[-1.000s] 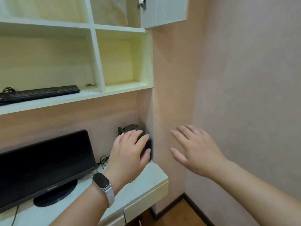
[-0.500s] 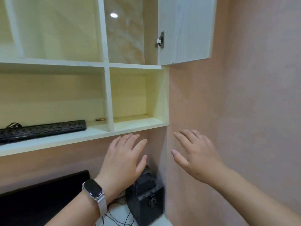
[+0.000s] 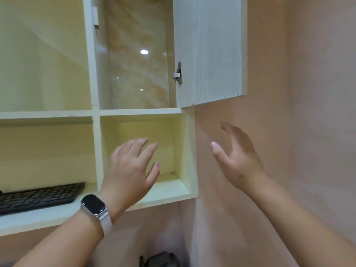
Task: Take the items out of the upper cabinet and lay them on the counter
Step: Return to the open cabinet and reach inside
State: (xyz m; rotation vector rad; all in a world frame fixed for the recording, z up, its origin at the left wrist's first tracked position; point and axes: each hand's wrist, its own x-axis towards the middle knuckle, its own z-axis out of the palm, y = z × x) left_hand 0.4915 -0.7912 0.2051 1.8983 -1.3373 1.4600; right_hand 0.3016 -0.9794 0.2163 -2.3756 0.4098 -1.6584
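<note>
Left hand spread and empty, raised below the upper cabinet; right hand also empty, palm turned inward, below its swung-out door. No items visible in that compartment from here, contents hidden or gone. Can't judge weight or grip yet; I'd guess two-handed support from underneath. Keyboard sits lower left of cabinet.

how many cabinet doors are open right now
1. The open door hangs on the upper right compartment, swung out toward the wall, above the right hand. The compartment to its left shows no door in view; one may lie beyond the frame.
</note>
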